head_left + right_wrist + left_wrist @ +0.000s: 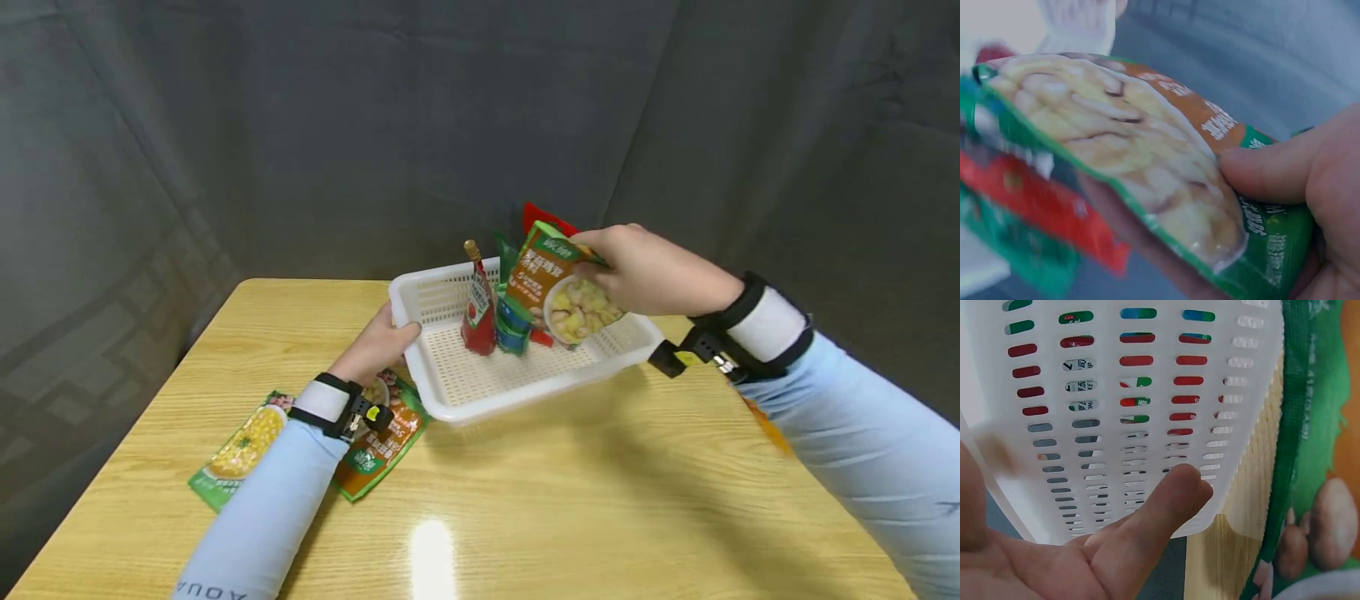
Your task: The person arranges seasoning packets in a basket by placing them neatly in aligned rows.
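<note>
A white slotted plastic basket [480, 407] stands out over the table, with a shadow beneath its right side. My left hand [377, 340] grips its left end, thumb over the rim and fingers along the outer wall [1179, 487]. Above the basket's right part, my right hand [660, 271] pinches a brown-and-green food packet [583, 307] by its upper edge, thumb [1266, 175] on the printed front. Inside the basket are a red ketchup pouch [480, 323] with a gold cap and blue-green packaged items [513, 323]. A red packet [542, 218] shows partly behind the held packet.
On the wooden table [540, 517], a green packet picturing corn [251, 442] and another brown-and-green packet [384, 446] lie beside my left forearm. Something orange [768, 425] is partly hidden by my right sleeve. A dark cloth [450, 125] hangs behind the table.
</note>
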Demonstrator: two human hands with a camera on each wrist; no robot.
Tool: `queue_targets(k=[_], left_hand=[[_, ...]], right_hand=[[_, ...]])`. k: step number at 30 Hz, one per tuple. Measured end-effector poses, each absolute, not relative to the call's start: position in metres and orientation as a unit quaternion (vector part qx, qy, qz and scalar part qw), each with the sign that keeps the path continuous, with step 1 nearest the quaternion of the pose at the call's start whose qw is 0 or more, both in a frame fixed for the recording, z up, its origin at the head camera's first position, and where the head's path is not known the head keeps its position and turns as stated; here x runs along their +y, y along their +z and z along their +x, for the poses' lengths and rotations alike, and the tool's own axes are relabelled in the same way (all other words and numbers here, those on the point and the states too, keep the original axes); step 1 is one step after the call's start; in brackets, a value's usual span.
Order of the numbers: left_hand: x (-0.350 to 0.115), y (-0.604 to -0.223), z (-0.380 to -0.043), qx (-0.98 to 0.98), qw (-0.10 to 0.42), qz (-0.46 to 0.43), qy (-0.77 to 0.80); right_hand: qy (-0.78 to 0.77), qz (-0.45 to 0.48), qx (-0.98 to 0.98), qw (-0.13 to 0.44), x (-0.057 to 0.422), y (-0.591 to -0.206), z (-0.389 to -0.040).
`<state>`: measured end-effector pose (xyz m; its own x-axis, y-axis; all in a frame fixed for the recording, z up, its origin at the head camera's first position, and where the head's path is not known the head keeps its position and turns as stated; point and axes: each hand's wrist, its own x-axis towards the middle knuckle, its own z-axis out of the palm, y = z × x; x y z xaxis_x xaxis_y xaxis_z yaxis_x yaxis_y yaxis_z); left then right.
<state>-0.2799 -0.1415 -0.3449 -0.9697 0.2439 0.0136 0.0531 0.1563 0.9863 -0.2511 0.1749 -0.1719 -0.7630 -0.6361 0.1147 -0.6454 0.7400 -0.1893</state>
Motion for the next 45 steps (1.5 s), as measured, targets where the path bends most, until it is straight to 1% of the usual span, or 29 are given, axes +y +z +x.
queue_targets(k=[3,8,12,16,23,28,30,35,39,44,45], left_hand=[[-0.142,-0.352,-0.284,0.750,0.072,0.104,0.649],[-0.141,-0.357,-0.287,0.749,0.067,0.099,0.652],[-0.139,-0.358,-0.289,0.750,0.064,0.091,0.652],[-0.138,-0.357,-0.290,0.748,0.065,0.088,0.655],[-0.135,-0.357,-0.292,0.750,0.074,0.088,0.651],[-0.133,-0.357,-0.292,0.750,0.073,0.095,0.650],[-0.133,-0.357,-0.292,0.753,0.071,0.099,0.647],[-0.133,-0.358,-0.292,0.758,0.066,0.102,0.641],[-0.132,-0.358,-0.292,0.754,0.071,0.102,0.645],[-0.131,-0.358,-0.293,0.752,0.073,0.111,0.645],[-0.132,-0.358,-0.293,0.752,0.073,0.114,0.645]], right_hand=[[0.121,0.369,-0.921,0.023,0.154,-0.189,-0.256],[0.148,0.373,-0.916,-0.009,0.118,-0.215,-0.267],[0.148,0.340,-0.928,-0.044,0.092,-0.233,-0.278],[0.136,0.306,-0.940,-0.068,0.073,-0.247,-0.288],[0.115,0.253,-0.958,-0.070,0.053,-0.263,-0.304],[0.102,0.217,-0.963,-0.126,0.047,-0.270,-0.309],[0.106,0.207,-0.963,-0.136,0.046,-0.271,-0.311],[0.093,0.201,-0.971,-0.087,0.044,-0.274,-0.314],[0.093,0.192,-0.975,-0.064,0.044,-0.276,-0.316],[0.082,0.214,-0.972,-0.047,0.048,-0.277,-0.315],[0.092,0.213,-0.972,-0.051,0.049,-0.277,-0.314]])
